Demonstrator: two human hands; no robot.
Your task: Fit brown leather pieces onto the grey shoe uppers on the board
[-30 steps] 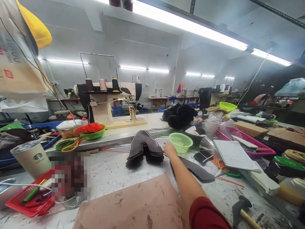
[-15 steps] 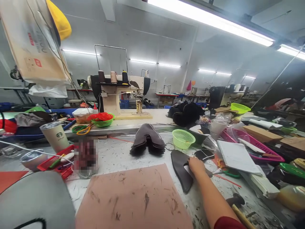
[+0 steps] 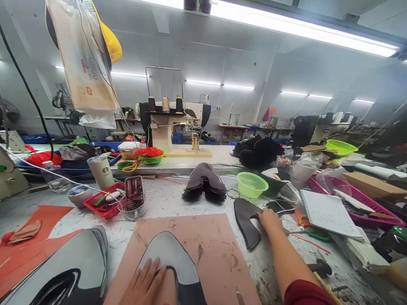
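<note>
My left hand (image 3: 148, 281) lies flat with fingers stretched over a pale grey and black U-shaped shoe upper (image 3: 173, 250) on the pink mat (image 3: 213, 250). My right hand (image 3: 269, 220) reaches across the bench, its fingers closed on the inner edge of a dark brown shoe upper (image 3: 244, 220). Part of that upper is hidden under the hand. A stack of matching dark uppers (image 3: 205, 180) stands beyond the mat. At the lower left is a pile of grey and black uppers (image 3: 85, 254).
A light green basket (image 3: 252, 185) and a spiral notebook (image 3: 330, 214) lie around my right hand. At left, a phone (image 3: 134, 192) leans in a clear cup behind the mat, beside a red tray (image 3: 106, 203). A sewing machine (image 3: 163, 131) stands behind the bench.
My left hand has come into view with a grey and black upper, now lying on the mat. The view has swung left. My right hand stays at the dark upper.
</note>
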